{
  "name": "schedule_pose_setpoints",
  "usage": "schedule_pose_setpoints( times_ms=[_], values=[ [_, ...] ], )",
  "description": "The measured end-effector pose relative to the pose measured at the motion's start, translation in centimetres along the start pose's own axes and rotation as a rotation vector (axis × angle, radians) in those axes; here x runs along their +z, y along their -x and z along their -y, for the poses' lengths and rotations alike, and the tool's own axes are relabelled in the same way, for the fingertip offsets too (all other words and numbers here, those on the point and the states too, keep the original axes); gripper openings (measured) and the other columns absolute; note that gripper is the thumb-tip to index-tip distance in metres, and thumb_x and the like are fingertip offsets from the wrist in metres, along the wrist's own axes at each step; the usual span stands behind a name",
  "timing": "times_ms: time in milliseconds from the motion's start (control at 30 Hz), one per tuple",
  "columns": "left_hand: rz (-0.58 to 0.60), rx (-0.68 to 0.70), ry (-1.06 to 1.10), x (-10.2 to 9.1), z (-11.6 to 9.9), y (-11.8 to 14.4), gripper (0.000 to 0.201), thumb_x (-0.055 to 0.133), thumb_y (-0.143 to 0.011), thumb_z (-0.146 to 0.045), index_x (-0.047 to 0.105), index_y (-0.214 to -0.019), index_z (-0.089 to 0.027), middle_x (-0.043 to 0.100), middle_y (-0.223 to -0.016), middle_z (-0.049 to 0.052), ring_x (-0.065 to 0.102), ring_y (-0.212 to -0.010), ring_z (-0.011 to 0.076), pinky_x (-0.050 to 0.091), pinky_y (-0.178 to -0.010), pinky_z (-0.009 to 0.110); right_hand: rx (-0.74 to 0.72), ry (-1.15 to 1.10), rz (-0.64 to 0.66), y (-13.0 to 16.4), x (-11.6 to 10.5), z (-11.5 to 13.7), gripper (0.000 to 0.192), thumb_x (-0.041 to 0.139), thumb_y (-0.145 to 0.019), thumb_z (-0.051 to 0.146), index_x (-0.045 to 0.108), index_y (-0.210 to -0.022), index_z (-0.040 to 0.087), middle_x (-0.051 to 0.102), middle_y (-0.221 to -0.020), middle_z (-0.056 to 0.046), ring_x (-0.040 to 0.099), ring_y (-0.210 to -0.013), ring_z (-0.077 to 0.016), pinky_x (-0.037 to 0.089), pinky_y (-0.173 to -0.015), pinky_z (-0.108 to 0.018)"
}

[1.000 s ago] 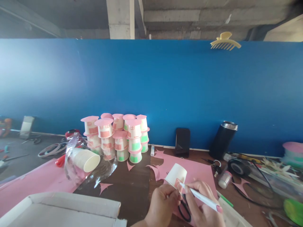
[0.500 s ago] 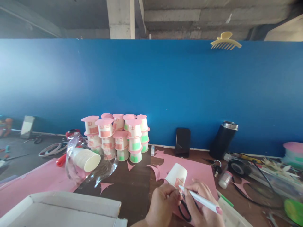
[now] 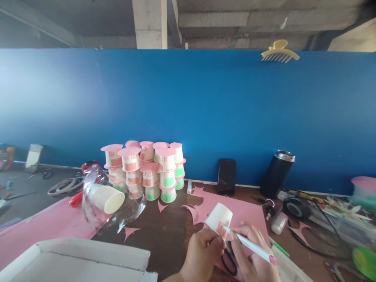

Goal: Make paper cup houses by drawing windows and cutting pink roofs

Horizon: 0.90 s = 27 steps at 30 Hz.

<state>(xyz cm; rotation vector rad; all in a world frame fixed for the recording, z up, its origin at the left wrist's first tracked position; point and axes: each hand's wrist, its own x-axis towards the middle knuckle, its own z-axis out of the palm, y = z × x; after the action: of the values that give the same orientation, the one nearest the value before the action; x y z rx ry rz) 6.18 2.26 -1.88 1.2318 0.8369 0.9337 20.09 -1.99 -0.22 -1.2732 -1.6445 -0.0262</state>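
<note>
My left hand (image 3: 202, 254) grips a small white paper cup (image 3: 219, 216) tilted on its side, with a pink patch near its rim. A white pen with a pink cap (image 3: 249, 244) is held in my right hand (image 3: 252, 254), its tip touching the pink patch on the cup. Black-handled scissors (image 3: 229, 260) lie on a pink paper sheet (image 3: 246, 211) under both hands.
Several decorated cups with pink lids (image 3: 147, 170) are stacked by the blue wall. A plastic sleeve of plain cups (image 3: 107, 197) lies left of centre. A phone (image 3: 226, 176) and a black tumbler (image 3: 276, 173) stand at the back. A white cardboard box (image 3: 76, 262) sits front left; cables and tape clutter the right.
The pen tip shifted slightly on the cup's pink patch. Hands and cup stay in nearly the same place.
</note>
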Motion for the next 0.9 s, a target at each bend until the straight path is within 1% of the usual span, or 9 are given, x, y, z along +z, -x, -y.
schedule_pose_setpoints(
  times_ms=[100, 267, 433, 600, 733, 900],
  values=[
    [-0.006, 0.002, -0.015, -0.06, 0.10, -0.02, 0.033, 0.063, -0.075, -0.045, 0.064, -0.063, -0.013, 0.053, -0.058, -0.001, 0.045, -0.055, 0.0114, 0.032, -0.054, 0.023, -0.006, -0.001, -0.007, -0.09, 0.01, 0.05, 0.005, 0.056, -0.089, 0.024, 0.056, -0.084, 0.024, 0.059, -0.073, 0.000, 0.055, -0.072, -0.0193, 0.042, -0.069, -0.033],
    [-0.022, 0.023, -0.068, -0.14, -0.17, -0.04, 0.032, 0.063, -0.075, -0.042, 0.065, -0.063, -0.013, 0.053, -0.058, -0.001, 0.045, -0.056, 0.0115, 0.031, -0.053, 0.023, 0.018, -0.015, -0.007, -0.14, -0.03, 0.36, 0.012, 0.056, -0.089, 0.026, 0.055, -0.077, 0.024, 0.058, -0.068, 0.001, 0.054, -0.069, -0.0190, 0.042, -0.068, -0.034],
    [-0.024, -0.012, -0.043, 0.02, -0.46, 0.08, 0.031, 0.062, -0.074, -0.041, 0.064, -0.061, -0.013, 0.053, -0.058, 0.000, 0.046, -0.056, 0.0121, 0.033, -0.054, 0.023, -0.017, -0.010, 0.000, -0.13, -0.04, 0.15, 0.005, 0.057, -0.089, 0.024, 0.057, -0.084, 0.024, 0.060, -0.073, 0.000, 0.055, -0.072, -0.0194, 0.043, -0.070, -0.034],
    [-0.018, -0.003, -0.042, -0.01, 0.12, 0.04, 0.031, 0.062, -0.075, -0.042, 0.064, -0.063, -0.013, 0.053, -0.057, -0.001, 0.046, -0.055, 0.0116, 0.033, -0.053, 0.023, -0.037, 0.011, 0.007, 0.01, -0.03, -0.40, 0.001, 0.057, -0.089, 0.023, 0.057, -0.088, 0.024, 0.060, -0.077, -0.001, 0.056, -0.076, -0.0199, 0.043, -0.071, -0.034],
    [-0.023, -0.002, -0.020, 0.00, 0.46, -0.11, 0.031, 0.063, -0.075, -0.042, 0.063, -0.062, -0.014, 0.054, -0.058, -0.001, 0.046, -0.055, 0.0114, 0.032, -0.053, 0.023, -0.050, 0.020, 0.008, -0.04, -0.12, -0.49, 0.003, 0.056, -0.089, 0.023, 0.056, -0.087, 0.024, 0.058, -0.075, -0.001, 0.054, -0.075, -0.0198, 0.042, -0.070, -0.034],
    [-0.010, 0.013, -0.022, 0.00, 0.09, -0.16, 0.033, 0.062, -0.076, -0.043, 0.062, -0.062, -0.013, 0.052, -0.058, -0.001, 0.043, -0.055, 0.0108, 0.030, -0.051, 0.023, -0.015, 0.032, 0.007, -0.14, -0.20, -0.19, 0.007, 0.055, -0.090, 0.025, 0.055, -0.083, 0.024, 0.059, -0.073, 0.000, 0.054, -0.074, -0.0200, 0.041, -0.070, -0.035]
  ],
)
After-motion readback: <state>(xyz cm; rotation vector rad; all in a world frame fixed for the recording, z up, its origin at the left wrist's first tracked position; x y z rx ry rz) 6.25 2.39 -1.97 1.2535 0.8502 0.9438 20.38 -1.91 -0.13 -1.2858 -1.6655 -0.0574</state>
